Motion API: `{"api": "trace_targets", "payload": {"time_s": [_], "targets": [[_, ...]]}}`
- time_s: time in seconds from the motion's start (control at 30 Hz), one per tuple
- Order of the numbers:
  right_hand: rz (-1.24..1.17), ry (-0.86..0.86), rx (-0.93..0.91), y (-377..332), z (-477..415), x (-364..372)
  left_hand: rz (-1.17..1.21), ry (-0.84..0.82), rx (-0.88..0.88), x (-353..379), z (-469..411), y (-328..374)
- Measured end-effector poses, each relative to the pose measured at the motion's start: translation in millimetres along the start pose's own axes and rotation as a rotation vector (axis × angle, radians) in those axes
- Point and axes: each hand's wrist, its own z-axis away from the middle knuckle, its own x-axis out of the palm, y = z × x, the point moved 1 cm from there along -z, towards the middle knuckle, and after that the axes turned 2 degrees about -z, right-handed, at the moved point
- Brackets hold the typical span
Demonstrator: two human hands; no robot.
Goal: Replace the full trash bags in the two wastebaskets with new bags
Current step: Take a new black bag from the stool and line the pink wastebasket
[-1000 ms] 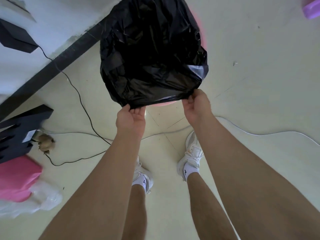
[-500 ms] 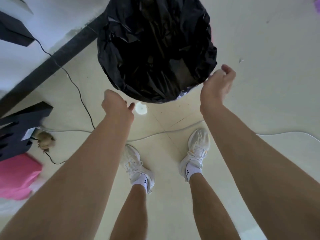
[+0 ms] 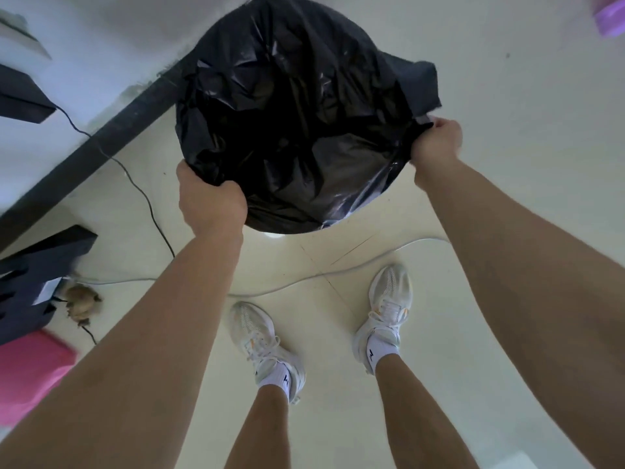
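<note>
Bag [image 3: 297, 130], black and crinkled, is spread wide open over a round basket that I can't actually see beneath the plastic; it sits on the pale floor [image 3: 507, 164] just ahead of my white shoes [image 3: 267, 346]. My left hand [image 3: 209, 198] is closed on the bag's near-left rim, fingers curled over the plastic. My right hand [image 3: 436, 140] is fisted on the right rim, pinching a loose flap that sticks up just behind it. Inside the bag I see only dark folds. Left of the bag a dark baseboard [image 3: 88, 154] runs along the wall, and a thin black cable [image 3: 142, 191] trails down the floor beside it. Farther left of the bag lie a black box [image 3: 30, 282] and something pink [image 3: 30, 374], blurred.
</note>
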Motion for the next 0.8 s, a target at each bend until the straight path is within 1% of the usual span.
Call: {"api": "trace_targets", "payload": {"time_s": [0.03, 0.07, 0.1, 0.2, 0.23, 0.27, 0.3, 0.33, 0.37, 0.4, 0.43, 0.47, 0.5, 0.53, 0.57, 0.6, 0.63, 0.7, 0.73, 0.8], "targets": [[0.024, -0.068, 0.043, 5, -1, 3, -0.015, -0.013, 0.014, 1, -1, -1], [0.098, -0.123, 0.060, 13, -5, 5, -0.041, -0.022, 0.031, 3, -1, -2], [0.136, -0.136, 0.065, 20, -8, 7, -0.080, -0.025, 0.052, 3, -3, -2], [0.042, -0.304, 0.198, 31, -1, 3, -0.206, -0.043, 0.143, 0, -11, -1], [-0.017, -0.306, 0.229, 32, 6, -3, -0.250, -0.055, 0.166, -4, -14, -1], [-0.088, -0.263, 0.246, 29, 13, -11, -0.296, -0.066, 0.182, -9, -15, -1], [-0.102, -0.166, 0.217, 25, 17, -18, -0.335, -0.077, 0.192, -14, -15, -2], [-0.066, -0.045, 0.153, 20, 21, -26, -0.365, -0.091, 0.192, -19, -15, -2], [0.006, 0.093, 0.045, 14, 26, -32, -0.389, -0.108, 0.182, -24, -14, -3], [0.059, 0.163, -0.108, 7, 35, -36, -0.405, -0.125, 0.177, -27, -13, -5], [0.115, 0.143, -0.298, -2, 47, -34, -0.414, -0.140, 0.181, -29, -12, -6], [0.186, 0.055, -0.471, -9, 57, -28, -0.415, -0.153, 0.191, -30, -12, -6], [0.277, -0.079, -0.599, -14, 67, -19, -0.418, -0.165, 0.202, -29, -12, -6], [0.399, -0.225, -0.673, -19, 72, -9, -0.427, -0.175, 0.208, -28, -13, -6], [0.540, -0.345, -0.700, -21, 69, 1, -0.425, -0.186, 0.204, -26, -15, -6], [0.666, -0.417, -0.679, -25, 63, 8, -0.399, -0.206, 0.189, -25, -18, -6], [0.752, -0.438, -0.606, -27, 53, 12, -0.337, -0.236, 0.154, -23, -23, -6], [0.731, -0.467, -0.412, -30, 38, 15, -0.187, -0.299, 0.055, -21, -32, -4], [0.711, -0.474, -0.366, -29, 35, 16, -0.134, -0.325, 0.014, -21, -35, -2], [0.738, -0.483, -0.404, -27, 34, 16, -0.084, -0.381, -0.058, -25, -40, 0]]}}
